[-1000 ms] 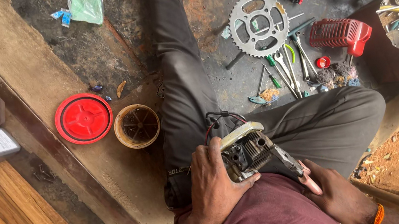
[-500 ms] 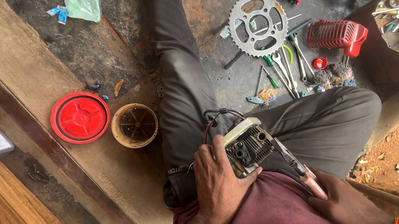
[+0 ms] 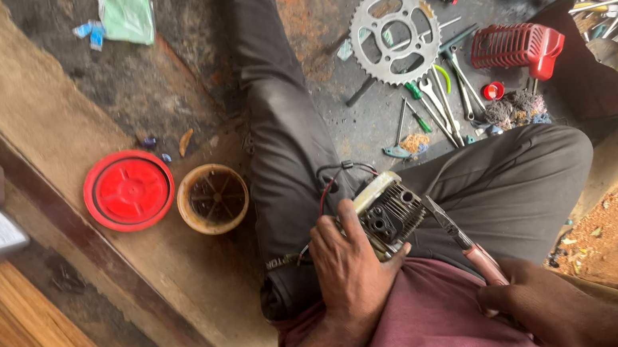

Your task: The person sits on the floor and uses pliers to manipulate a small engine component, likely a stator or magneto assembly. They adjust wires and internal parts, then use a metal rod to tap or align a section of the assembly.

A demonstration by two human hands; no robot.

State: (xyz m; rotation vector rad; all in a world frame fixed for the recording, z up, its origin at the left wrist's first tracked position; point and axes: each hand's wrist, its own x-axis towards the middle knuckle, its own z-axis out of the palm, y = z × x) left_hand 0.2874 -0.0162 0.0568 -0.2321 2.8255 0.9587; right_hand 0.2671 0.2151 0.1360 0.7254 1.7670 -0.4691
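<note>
Your fingers (image 3: 357, 227) on the left hand (image 3: 350, 268) are curled and pressed around the small grey finned metal engine block with a cream cover (image 3: 386, 215), holding it on your lap against the dark grey trousers (image 3: 504, 186). Red and black wires (image 3: 334, 178) loop out just beyond those fingers. Your right hand (image 3: 541, 306) is clenched around the pink handle of the long-nosed pliers (image 3: 464, 244), whose tip sits just beside the block's fins; the fingers there are tucked under and cannot be seen singly. Well out past your left fingers, on the concrete floor (image 3: 57, 104), lie a round red plastic lid (image 3: 128, 191) and, just beside it, a tan round cup-shaped part (image 3: 213, 198). Farther ahead lie a steel toothed sprocket (image 3: 394, 36), spanners (image 3: 439, 99) and a red slotted plastic cover (image 3: 515, 48).
</note>
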